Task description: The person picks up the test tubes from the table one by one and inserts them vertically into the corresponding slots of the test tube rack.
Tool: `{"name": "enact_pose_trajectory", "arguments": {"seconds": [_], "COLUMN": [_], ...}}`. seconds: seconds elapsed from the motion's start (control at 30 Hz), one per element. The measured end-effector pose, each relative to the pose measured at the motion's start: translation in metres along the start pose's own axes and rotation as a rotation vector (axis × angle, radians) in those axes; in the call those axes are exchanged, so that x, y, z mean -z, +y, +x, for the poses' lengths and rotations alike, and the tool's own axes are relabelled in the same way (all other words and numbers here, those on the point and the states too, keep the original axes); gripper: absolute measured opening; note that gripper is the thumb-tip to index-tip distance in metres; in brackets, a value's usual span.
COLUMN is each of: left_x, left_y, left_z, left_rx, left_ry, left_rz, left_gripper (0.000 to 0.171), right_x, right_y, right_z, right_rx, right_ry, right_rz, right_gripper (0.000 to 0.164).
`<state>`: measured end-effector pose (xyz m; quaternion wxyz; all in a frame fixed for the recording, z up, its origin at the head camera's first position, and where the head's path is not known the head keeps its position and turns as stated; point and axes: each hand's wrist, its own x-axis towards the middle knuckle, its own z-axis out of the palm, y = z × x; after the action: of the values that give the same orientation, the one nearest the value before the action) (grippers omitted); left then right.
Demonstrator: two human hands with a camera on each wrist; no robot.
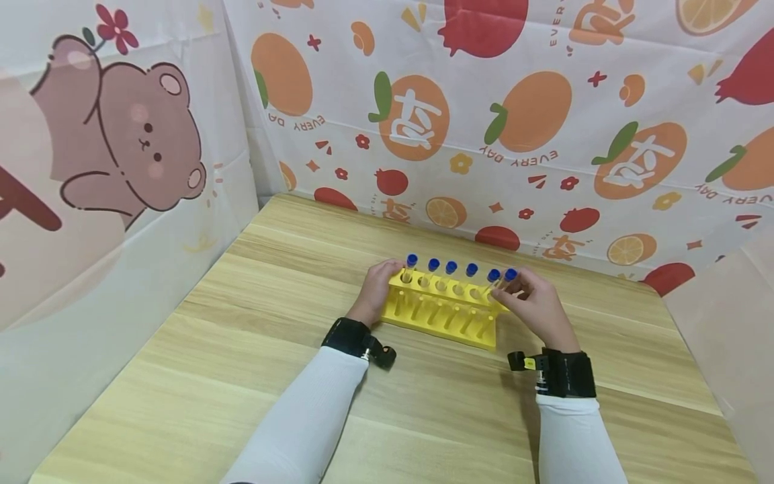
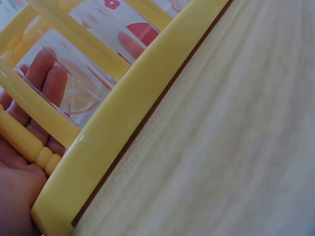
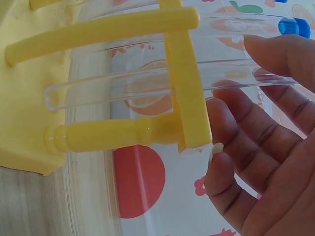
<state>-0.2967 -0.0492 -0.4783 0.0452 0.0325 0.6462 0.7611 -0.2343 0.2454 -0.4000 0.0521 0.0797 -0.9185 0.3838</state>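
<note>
A yellow test tube rack [image 1: 437, 327] stands on the table, holding a row of clear test tubes with blue caps [image 1: 451, 267]. My left hand [image 1: 373, 293] grips the rack's left end; its fingers [image 2: 55, 83] show behind the yellow posts in the left wrist view. At the opposite end, my right hand [image 1: 538, 306] pinches the rightmost test tube [image 3: 118, 84] near its top. This tube passes through the upper plate, its rounded lower end close to the base. In the right wrist view, the hand covers its cap. Another blue-capped tube [image 3: 231, 24] stands beside it.
The wood-grain table [image 1: 242, 376] extends around the rack. Behind it hangs a white sheet with fruit prints [image 1: 417, 117], and a bear-print sheet [image 1: 148, 141] hangs on the left. Short yellow pegs [image 1: 450, 316] stand along the rack's front.
</note>
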Motion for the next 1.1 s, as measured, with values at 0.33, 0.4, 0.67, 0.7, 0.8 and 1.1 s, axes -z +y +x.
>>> {"name": "enact_pose_trajectory", "arguments": {"seconds": [0.33, 0.4, 0.67, 0.7, 0.8, 1.1], "left_x": [0.0004, -0.0001, -0.0006, -0.0005, 0.0002, -0.0004], "left_y": [-0.0011, -0.0007, -0.0002, -0.0003, -0.001, -0.0019], "left_z": [-0.0009, -0.0007, 0.0008, 0.0008, 0.0007, -0.0008], "left_rx": [0.007, 0.003, 0.003, 0.004, -0.002, 0.022], "left_ry": [-0.002, 0.001, 0.005, 0.003, 0.004, 0.002], "left_rz": [-0.005, -0.004, -0.015, -0.014, -0.014, -0.004], "left_gripper": [0.037, 0.037, 0.034, 0.034, 0.035, 0.037], "right_x": [0.0005, 0.0009, 0.0007, 0.0005, 0.0001, -0.0005], "right_y": [0.0014, 0.0015, 0.0007, 0.0008, 0.0016, 0.0044], "right_z": [0.0006, 0.0009, 0.0017, 0.0017, 0.0019, 0.0019], "right_rx": [0.025, 0.034, 0.048, 0.045, 0.046, 0.031], "right_ry": [-0.006, -0.007, -0.025, -0.027, -0.039, -0.063], "right_rz": [0.005, 0.004, 0.001, 0.005, 0.009, 0.017], "right_gripper": [0.024, 0.022, 0.018, 0.018, 0.018, 0.018]}}
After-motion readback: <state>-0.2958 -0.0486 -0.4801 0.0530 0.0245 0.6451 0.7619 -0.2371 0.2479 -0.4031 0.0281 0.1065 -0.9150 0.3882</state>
